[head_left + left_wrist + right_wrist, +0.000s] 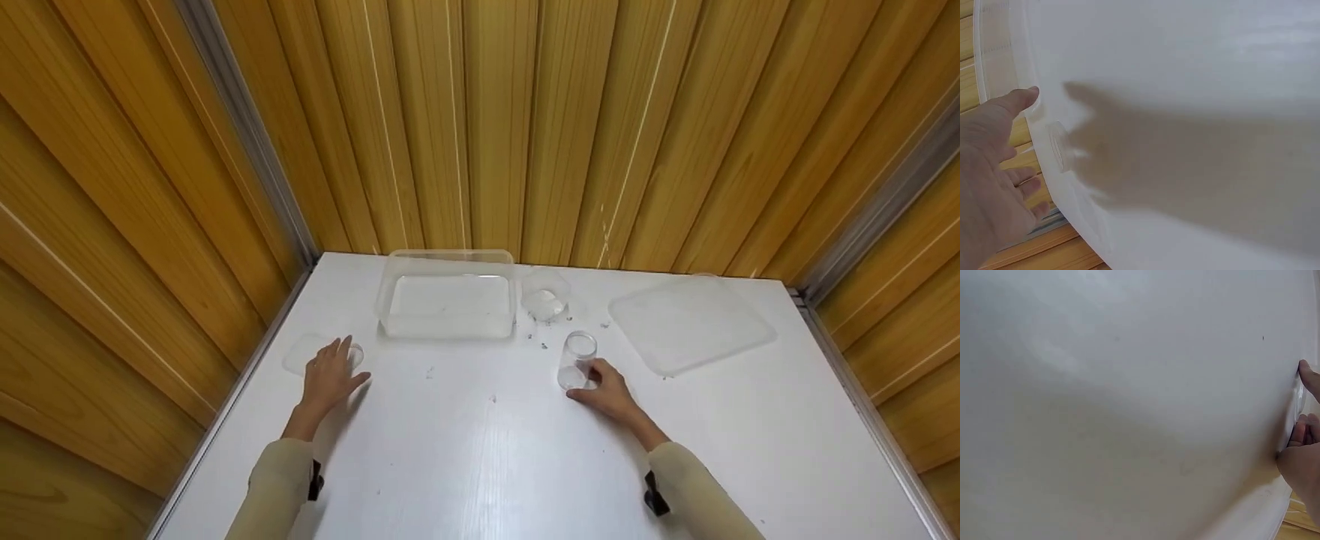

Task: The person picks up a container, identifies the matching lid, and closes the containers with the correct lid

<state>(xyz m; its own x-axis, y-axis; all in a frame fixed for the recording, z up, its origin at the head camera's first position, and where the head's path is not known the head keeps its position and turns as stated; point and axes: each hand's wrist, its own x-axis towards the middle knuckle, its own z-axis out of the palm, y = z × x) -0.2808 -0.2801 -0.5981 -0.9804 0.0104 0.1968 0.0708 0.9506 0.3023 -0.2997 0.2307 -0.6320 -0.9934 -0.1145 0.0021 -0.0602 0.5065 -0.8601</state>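
My right hand [606,391] grips a clear cylindrical jar [576,364] near its base, thumb on one side and fingers on the other; the jar stands upright on the white table. In the right wrist view only the hand's edge and a sliver of the jar [1300,400] show. My left hand [330,375] is spread over the left of the table, nothing in its fingers. Just beyond its fingertips is a small round clear cap [358,352], seen also as a ribbed cap [1058,146] in the left wrist view. A flat translucent lid [298,352] lies partly behind that hand.
A clear rectangular tub [450,331] stands at the back left of centre. Beside it is a clear faceted container [546,289]. A large translucent lid [694,326] lies at the back right. Small dark bits [544,346] are scattered near the container. Wood-panelled walls [495,135] enclose the table.
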